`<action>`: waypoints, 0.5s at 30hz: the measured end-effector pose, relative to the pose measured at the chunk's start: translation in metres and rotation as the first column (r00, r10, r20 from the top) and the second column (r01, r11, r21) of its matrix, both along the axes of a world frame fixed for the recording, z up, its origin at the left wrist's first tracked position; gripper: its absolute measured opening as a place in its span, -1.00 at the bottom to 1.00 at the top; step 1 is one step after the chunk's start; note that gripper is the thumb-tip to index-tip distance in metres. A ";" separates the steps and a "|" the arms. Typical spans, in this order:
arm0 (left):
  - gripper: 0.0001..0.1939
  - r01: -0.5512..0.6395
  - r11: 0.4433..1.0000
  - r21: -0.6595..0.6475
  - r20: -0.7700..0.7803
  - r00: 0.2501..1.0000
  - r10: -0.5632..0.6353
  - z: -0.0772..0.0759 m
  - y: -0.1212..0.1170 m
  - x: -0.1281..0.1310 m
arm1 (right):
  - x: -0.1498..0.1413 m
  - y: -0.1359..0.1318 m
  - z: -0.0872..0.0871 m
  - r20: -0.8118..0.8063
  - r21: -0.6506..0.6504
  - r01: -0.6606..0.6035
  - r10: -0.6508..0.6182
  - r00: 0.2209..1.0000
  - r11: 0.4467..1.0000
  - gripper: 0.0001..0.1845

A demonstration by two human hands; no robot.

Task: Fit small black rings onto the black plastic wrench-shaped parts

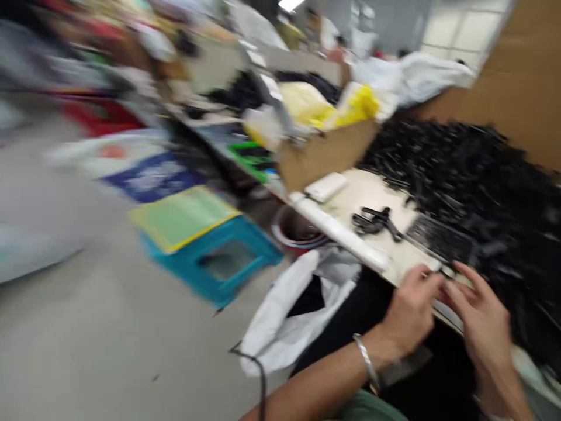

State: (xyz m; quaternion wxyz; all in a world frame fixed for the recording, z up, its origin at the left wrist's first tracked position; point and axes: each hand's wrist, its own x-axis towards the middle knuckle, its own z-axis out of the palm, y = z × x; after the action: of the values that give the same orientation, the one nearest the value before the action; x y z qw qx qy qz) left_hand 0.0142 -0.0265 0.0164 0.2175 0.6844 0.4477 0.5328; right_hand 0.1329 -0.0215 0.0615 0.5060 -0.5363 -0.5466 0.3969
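My left hand [412, 310], with a silver bracelet at the wrist, is closed in a pinch near the table's front edge. Close against it, my right hand [484, 318] pinches from the other side. A small black part [447, 271] shows between the fingertips of both hands; its exact kind is blurred and mostly covered. Just beyond the hands lie a dark flat tray-like piece [438, 237] and a few loose black pieces [377, 222] on the pale tabletop [359, 187]. A large heap of small black parts [464, 169] spreads behind and to the right.
A white bar [339, 231] runs along the table edge, beside a cardboard divider [326, 155]. Below stand a white sack [280, 316], a bucket [302, 237] and a blue stool [219, 263] with a green top. Tall cardboard [517, 76] rises at right. Blurred people are in the background.
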 end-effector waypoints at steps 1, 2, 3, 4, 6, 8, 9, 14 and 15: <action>-0.67 0.011 1.000 -0.020 0.100 0.995 -0.009 0.002 0.001 -0.001 | 0.002 -0.001 -0.006 -0.072 -0.051 0.038 -0.041 0.997 0.998 -0.47; -0.68 0.027 0.998 -0.058 0.173 0.985 -0.016 0.003 0.003 -0.002 | 0.003 0.000 -0.011 -0.162 -0.061 0.048 -0.057 0.985 0.997 -0.45; -0.68 0.049 0.994 -0.096 0.230 0.973 -0.026 0.004 0.005 -0.002 | 0.003 0.003 -0.014 -0.227 -0.061 0.029 -0.042 0.973 0.998 -0.46; -0.66 0.081 0.987 -0.140 0.296 0.955 -0.037 0.004 0.005 -0.003 | 0.002 0.005 -0.017 -0.264 -0.053 0.037 -0.050 0.963 0.998 -0.50; -0.61 0.167 0.954 -0.249 0.425 0.904 -0.047 0.003 0.003 -0.002 | 0.001 0.005 -0.019 -0.308 -0.044 0.032 -0.044 0.950 0.999 -0.54; -0.58 0.257 0.903 -0.345 0.540 0.841 -0.032 0.004 -0.002 -0.001 | 0.000 0.001 -0.019 -0.306 -0.046 0.025 -0.038 0.951 0.999 -0.56; -0.58 0.290 0.879 -0.379 0.580 0.814 -0.019 0.004 -0.004 -0.001 | 0.001 -0.001 -0.018 -0.294 -0.050 0.018 -0.032 0.955 0.999 -0.56; -0.60 0.341 0.825 -0.450 0.616 0.788 0.010 0.007 -0.007 -0.003 | 0.004 -0.006 -0.021 -0.290 -0.088 -0.041 0.014 0.957 0.995 -0.54; -0.60 0.341 0.824 -0.452 0.609 0.793 0.006 0.008 -0.007 -0.004 | 0.004 -0.006 -0.022 -0.301 -0.093 -0.049 0.019 0.953 0.994 -0.53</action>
State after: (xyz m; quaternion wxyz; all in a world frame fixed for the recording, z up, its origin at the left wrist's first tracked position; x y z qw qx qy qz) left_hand 0.0102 -0.0337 0.0240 0.5765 0.4351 0.4244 0.5461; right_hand 0.1369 -0.0278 0.0399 0.5489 -0.4848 -0.4522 0.5091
